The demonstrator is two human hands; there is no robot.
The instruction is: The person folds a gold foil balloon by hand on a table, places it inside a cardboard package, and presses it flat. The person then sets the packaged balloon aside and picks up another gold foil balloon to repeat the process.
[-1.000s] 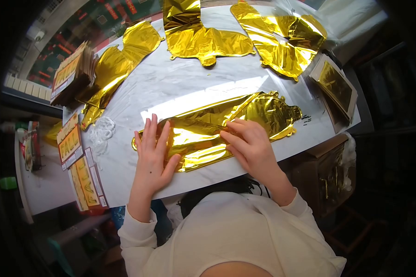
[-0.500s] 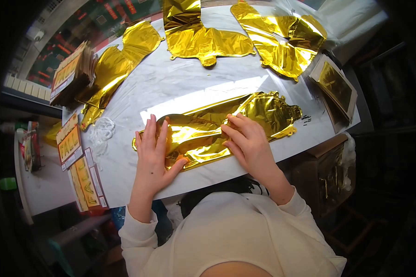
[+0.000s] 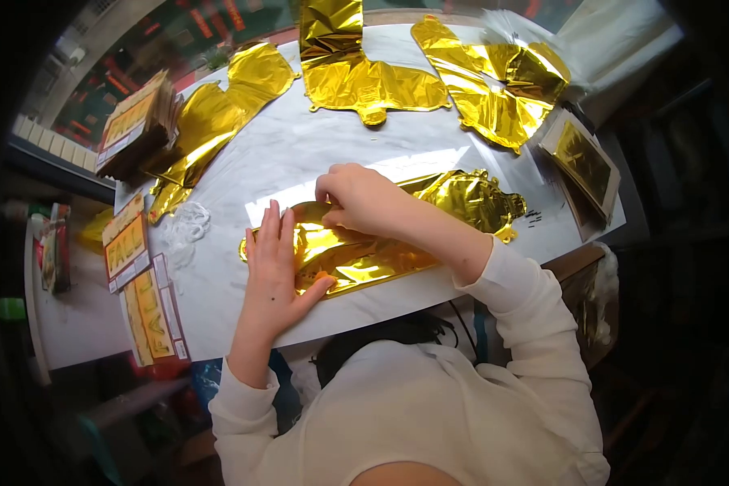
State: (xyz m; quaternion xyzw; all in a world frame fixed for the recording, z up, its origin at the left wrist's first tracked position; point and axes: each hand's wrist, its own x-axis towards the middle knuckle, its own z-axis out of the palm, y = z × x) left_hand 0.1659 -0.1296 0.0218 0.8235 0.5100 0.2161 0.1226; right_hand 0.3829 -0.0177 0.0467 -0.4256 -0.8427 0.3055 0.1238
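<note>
A flat gold foil piece point(image 3: 381, 257) lies lengthwise on the marble-patterned table point(image 3: 316, 162), its crinkled, tabbed end to the right. My left hand point(image 3: 274, 263) rests on its left end, fingers stretched upward and thumb out to the right, beside a small orange bit point(image 3: 324, 276). My right hand point(image 3: 356, 197) reaches across the foil to its upper left edge, with the fingers curled down; their tips are partly hidden, and I cannot make out what they pinch. The right forearm covers the middle of the foil.
Three gold foil pieces point(image 3: 219, 121), point(image 3: 373, 81), point(image 3: 502, 81) lie along the far side. Stacked printed packets point(image 3: 134, 125) stand at the back left, FALL cards point(image 3: 125, 247) at the left edge beside tangled white string point(image 3: 188, 223). A brown-edged stack point(image 3: 583, 162) is at right.
My right hand has moved left and up, from the middle of the foil to its upper left edge, and its fingers have curled. My left hand has stayed nearly in place.
</note>
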